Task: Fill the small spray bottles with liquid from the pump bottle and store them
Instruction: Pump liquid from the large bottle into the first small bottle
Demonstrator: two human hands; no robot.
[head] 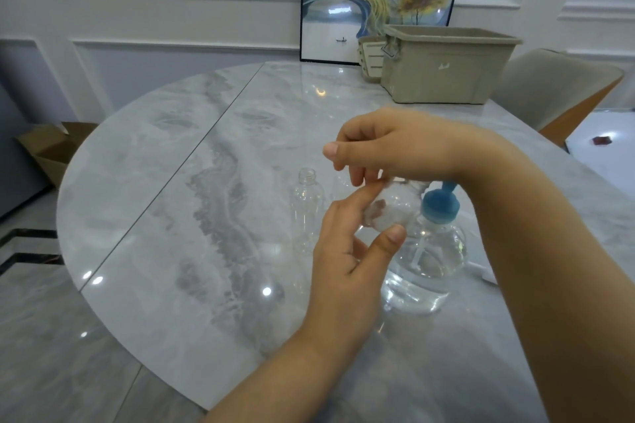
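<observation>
Over a marble table (178, 216), a person's left hand (347, 251) holds a small clear spray bottle (391, 208) between thumb and fingers while the right hand (388, 144) pinches at its top, apparently working the cap. It hangs just beside the blue-capped pump bottle (429, 251); an uncapped empty bottle (307, 209) stands left, the beige storage bin (446, 69) well behind. A slip or a knock from the wrist could topple either bottle
</observation>
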